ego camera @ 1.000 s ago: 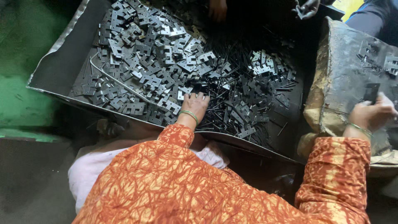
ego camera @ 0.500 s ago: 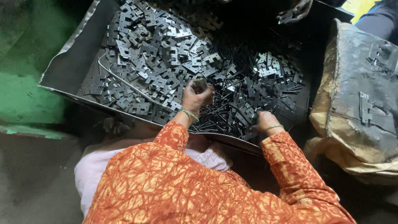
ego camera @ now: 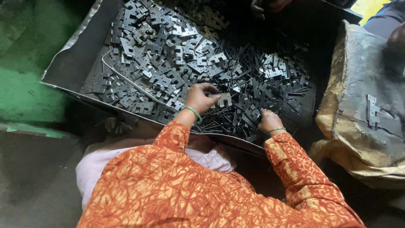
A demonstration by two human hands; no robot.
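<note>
Kneeling or sitting at the near edge of the scene, the person in orange patterned sleeves (ego camera: pixel 211 190) leans both arms over the near rim of a large dark metal tray (ego camera: pixel 71 67).

1. Left hand (ego camera: pixel 201 98): it wears a green bangle and hovers over the middle of the heap. Its fingers are curled together, pinching one flat notched metal plate (ego camera: pixel 225 99) at its left edge. The plate sits just right of the fingertips, lifted slightly clear of the pile, probably so that it can be separated from the loose stock beneath.

2. Right hand (ego camera: pixel 269 120): also bangled, it rests knuckles-up on the pile near the tray's near right rim. The fingers are bent down into the parts; whether they grip anything cannot be told.

3. Pile contents: thin dark pins (ego camera: pixel 249 71) lie mixed under and around both hands. The notched stamped plates (ego camera: pixel 160 55) are heaped thicker to the far left, within reach of the left hand.

4. Right of the tray, well apart from both hands, stands a worn sack (ego camera: pixel 358 126) with a pale metal hinge piece (ego camera: pixel 373 110) lying on top.

5. At the far edge, another person's hand (ego camera: pixel 265 6) reaches into the tray.
</note>
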